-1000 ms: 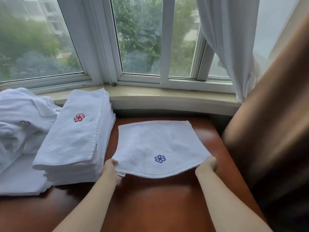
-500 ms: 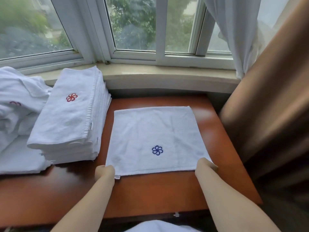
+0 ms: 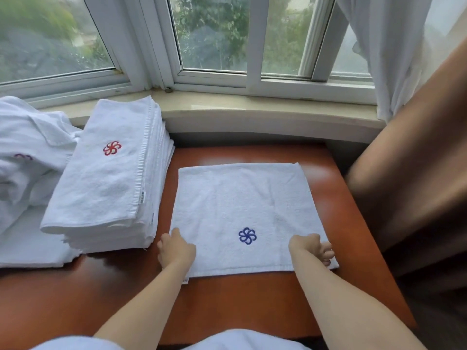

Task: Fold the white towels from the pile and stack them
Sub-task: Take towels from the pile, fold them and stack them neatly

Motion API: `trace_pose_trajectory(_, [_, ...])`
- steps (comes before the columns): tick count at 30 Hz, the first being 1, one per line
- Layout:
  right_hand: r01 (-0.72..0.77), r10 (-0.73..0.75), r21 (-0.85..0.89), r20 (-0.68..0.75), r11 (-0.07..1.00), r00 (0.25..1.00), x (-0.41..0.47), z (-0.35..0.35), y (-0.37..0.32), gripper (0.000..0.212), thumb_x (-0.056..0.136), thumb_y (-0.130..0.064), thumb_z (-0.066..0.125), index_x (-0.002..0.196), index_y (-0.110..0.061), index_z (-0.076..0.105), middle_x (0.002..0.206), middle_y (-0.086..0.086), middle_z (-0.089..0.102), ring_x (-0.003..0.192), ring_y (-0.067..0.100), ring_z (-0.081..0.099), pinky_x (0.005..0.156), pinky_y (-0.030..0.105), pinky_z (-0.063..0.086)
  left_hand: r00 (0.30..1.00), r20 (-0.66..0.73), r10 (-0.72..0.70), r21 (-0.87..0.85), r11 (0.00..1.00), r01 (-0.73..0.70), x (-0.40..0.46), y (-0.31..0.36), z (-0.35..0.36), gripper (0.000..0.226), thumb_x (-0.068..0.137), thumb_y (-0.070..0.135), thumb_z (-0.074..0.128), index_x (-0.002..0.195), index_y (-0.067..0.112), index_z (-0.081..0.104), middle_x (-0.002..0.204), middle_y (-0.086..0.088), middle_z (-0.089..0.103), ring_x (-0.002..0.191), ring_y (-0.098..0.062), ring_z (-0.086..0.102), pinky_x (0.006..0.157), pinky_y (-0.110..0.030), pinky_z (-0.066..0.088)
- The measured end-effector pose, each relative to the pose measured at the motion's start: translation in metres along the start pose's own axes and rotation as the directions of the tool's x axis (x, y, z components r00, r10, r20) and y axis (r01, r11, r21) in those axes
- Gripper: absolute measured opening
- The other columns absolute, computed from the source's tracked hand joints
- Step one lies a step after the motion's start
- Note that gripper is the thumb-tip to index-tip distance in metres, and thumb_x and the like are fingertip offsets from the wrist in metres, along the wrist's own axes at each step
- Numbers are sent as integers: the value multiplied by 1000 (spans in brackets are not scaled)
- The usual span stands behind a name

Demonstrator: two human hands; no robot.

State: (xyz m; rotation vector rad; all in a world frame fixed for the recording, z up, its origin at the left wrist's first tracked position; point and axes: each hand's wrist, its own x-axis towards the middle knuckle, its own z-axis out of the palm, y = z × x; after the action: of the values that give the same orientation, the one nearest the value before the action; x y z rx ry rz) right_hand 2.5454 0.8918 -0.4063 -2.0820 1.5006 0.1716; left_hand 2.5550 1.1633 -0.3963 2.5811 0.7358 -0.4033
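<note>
The towel (image 3: pixel 242 213) lies flat on the table (image 3: pixel 227 306), right of the stack (image 3: pixel 106 178). Left hand (image 3: pixel 177 251) rests on its near-left corner, fingers loose; right hand (image 3: pixel 312 248) pinches the near-right edge. Uneven lifting could skew the fold — corners likely won't meet

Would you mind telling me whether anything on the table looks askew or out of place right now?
Nothing stands out. The towel with the blue emblem lies flat and fairly square on the wooden table, both hands at its near corners. The folded stack beside it sits angled but tidy. The unfolded pile is rumpled, as expected.
</note>
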Motion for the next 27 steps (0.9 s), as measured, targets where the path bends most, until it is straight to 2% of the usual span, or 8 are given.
trace_pose_trajectory(3, [144, -143, 2, 93, 990, 985, 7, 6, -18, 37, 86, -16, 51, 123, -16, 55, 138, 9, 36, 121, 29, 33, 107, 40, 31, 987, 42, 153, 67, 986, -155, 13, 17, 4, 59, 89, 12, 45, 147, 17, 33, 149, -7, 33, 136, -26, 28, 107, -38, 33])
trace_pose_trajectory(5, [186, -186, 13, 113, 982, 976, 14, 9, -30, 40, 87, -14, 51, 127, -17, 54, 141, 8, 34, 122, 29, 34, 105, 41, 35, 972, 53, 228, 70, 970, -231, 24, 29, 6, 61, 91, 12, 46, 149, 16, 30, 149, -6, 34, 137, -25, 29, 107, -36, 34])
trace_pose_trajectory(9, [254, -249, -32, 119, 967, 961, 23, 18, -53, 39, 89, -15, 50, 128, -17, 53, 139, 7, 36, 123, 28, 34, 102, 37, 35, 934, 74, 350, 44, 935, -353, 44, 60, 10, 61, 92, 10, 45, 151, 17, 28, 144, -5, 41, 134, -25, 35, 102, -37, 40])
trace_pose_trajectory(12, [337, -327, -64, 127, 939, 936, 24, 31, -72, 39, 90, -16, 50, 128, -18, 53, 143, 6, 34, 127, 26, 32, 105, 37, 32, 889, 112, 444, 55, 891, -451, 56, 86, 17, 57, 94, 12, 44, 149, 16, 31, 148, -5, 38, 136, -24, 33, 107, -38, 36])
trace_pose_trajectory(16, [430, -418, -108, 119, 896, 901, 28, 47, -93, 37, 89, -14, 49, 126, -19, 55, 144, 4, 33, 130, 24, 29, 107, 36, 27, 845, 157, 511, 66, 849, -525, 70, 108, 31, 54, 95, 14, 44, 148, 16, 33, 148, -4, 37, 136, -23, 32, 109, -35, 32])
trace_pose_trajectory(19, [477, -467, -103, 105, 873, 878, 39, 55, -109, 35, 91, -12, 49, 125, -17, 56, 142, 4, 37, 131, 24, 29, 109, 36, 26, 821, 136, 555, 115, 814, -569, 82, 121, 37, 53, 94, 14, 44, 146, 15, 35, 146, -3, 39, 134, -22, 34, 107, -34, 31])
trace_pose_trajectory(24, [508, -503, -74, 76, 858, 861, 67, 57, -139, 31, 92, -14, 48, 122, -16, 58, 134, 4, 42, 124, 25, 35, 103, 35, 31, 782, 157, 603, 240, 745, -623, 104, 153, 50, 52, 94, 20, 42, 145, 19, 34, 150, -1, 31, 140, -20, 24, 113, -41, 23])
trace_pose_trajectory(27, [479, -478, -39, 43, 877, 877, 92, 53, -157, 29, 93, -13, 47, 120, -14, 58, 131, 5, 44, 121, 24, 39, 96, 33, 35, 743, 169, 647, 255, 700, -667, 114, 178, 59, 51, 92, 20, 42, 142, 20, 36, 150, -1, 30, 139, -21, 25, 109, -41, 27])
